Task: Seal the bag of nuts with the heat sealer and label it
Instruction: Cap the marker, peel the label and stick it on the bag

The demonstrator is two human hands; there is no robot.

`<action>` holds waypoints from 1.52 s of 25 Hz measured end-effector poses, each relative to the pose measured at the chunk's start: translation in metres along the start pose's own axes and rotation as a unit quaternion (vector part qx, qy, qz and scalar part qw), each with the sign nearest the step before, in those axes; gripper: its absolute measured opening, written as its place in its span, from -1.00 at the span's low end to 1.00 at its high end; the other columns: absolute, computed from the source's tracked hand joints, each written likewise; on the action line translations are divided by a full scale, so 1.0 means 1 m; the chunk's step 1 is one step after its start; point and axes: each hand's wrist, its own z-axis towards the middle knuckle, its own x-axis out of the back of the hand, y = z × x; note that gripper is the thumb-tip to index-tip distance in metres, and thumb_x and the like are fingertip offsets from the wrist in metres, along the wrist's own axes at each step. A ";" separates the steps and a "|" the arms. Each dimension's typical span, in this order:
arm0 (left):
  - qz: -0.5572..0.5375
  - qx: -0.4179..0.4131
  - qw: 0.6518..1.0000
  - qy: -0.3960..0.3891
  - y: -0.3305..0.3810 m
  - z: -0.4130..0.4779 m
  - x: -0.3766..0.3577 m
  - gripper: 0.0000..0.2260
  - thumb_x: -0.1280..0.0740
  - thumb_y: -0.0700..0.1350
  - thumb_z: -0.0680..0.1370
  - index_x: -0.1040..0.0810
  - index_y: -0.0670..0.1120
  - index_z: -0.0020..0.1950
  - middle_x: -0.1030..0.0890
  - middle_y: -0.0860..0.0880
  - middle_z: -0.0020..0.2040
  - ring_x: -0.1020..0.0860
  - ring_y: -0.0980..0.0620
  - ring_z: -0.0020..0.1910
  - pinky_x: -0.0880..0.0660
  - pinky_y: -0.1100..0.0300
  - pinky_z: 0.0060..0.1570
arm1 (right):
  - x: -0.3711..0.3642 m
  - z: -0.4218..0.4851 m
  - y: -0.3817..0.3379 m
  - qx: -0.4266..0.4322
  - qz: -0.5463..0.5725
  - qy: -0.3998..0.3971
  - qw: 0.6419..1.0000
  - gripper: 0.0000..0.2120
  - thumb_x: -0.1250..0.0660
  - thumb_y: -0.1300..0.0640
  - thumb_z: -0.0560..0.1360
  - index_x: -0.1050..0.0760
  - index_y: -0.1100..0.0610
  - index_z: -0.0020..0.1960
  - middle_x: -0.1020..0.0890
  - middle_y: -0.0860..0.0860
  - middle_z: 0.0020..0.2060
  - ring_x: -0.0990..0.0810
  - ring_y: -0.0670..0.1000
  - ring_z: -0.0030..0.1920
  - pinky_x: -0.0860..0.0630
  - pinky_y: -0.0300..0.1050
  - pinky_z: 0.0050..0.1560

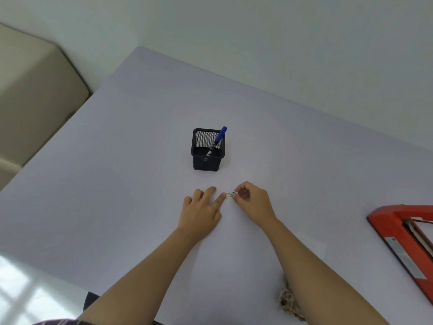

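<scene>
Pinning what seems a small label (229, 195) under straight fingers of the left hand (201, 208), pinching its end with the right hand (254, 202); best peeled slowly, kept flat.

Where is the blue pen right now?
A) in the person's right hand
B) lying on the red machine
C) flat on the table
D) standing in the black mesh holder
D: the blue pen stands tilted inside the black mesh holder, its cap sticking out above the rim.

walls (257, 31): pale, plain | table (117, 160): lavender-grey | seat (35, 90): beige cushion, left | floor (18, 296): sunlit patch
</scene>
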 end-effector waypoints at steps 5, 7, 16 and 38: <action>-0.134 0.029 0.990 0.040 -0.001 0.004 0.006 -0.60 -0.16 -0.10 0.50 -0.46 0.05 0.33 -0.48 -0.08 0.29 -0.48 -0.13 0.07 -0.47 0.01 -0.10 | 0.004 -0.012 -0.012 -0.046 0.075 0.017 0.996 -0.96 -0.40 0.19 0.42 -0.55 0.09 -0.16 -0.62 -0.01 -0.27 -0.59 -0.05 -0.26 -0.45 -0.43 -0.24; -0.312 0.087 0.946 0.034 0.006 0.000 0.026 -0.60 -0.23 -0.19 0.55 -0.39 -0.03 0.39 -0.46 -0.09 0.31 -0.47 -0.02 0.11 -0.42 0.22 0.08 | 0.012 -0.026 -0.023 -0.070 0.123 0.045 0.989 -0.96 -0.42 0.17 0.41 -0.56 0.09 -0.16 -0.65 -0.02 -0.25 -0.61 -0.05 -0.23 -0.49 -0.33 -0.20; -0.589 0.058 0.780 0.203 0.077 -0.074 0.150 -0.73 -0.39 -0.04 0.42 -0.59 0.11 0.11 -0.69 0.12 -0.09 -0.65 0.10 -0.09 -0.57 0.32 -0.07 | 0.096 -0.149 -0.120 0.010 0.364 0.106 0.925 -0.86 -0.42 0.27 0.38 -0.60 0.04 -0.23 -0.70 -0.02 -0.27 -0.68 -0.04 -0.22 -0.55 -0.29 -0.21; -0.494 -0.050 0.785 0.370 0.110 -0.117 0.172 -0.79 -0.35 -0.14 0.47 -0.59 -0.01 0.09 -0.65 0.23 0.01 -0.63 0.20 -0.01 -0.53 0.36 -0.04 | 0.119 -0.208 -0.149 0.034 0.394 0.107 0.912 -0.78 -0.39 0.35 0.38 -0.60 0.03 -0.30 -0.68 -0.02 -0.36 -0.67 -0.05 -0.27 -0.56 -0.30 -0.21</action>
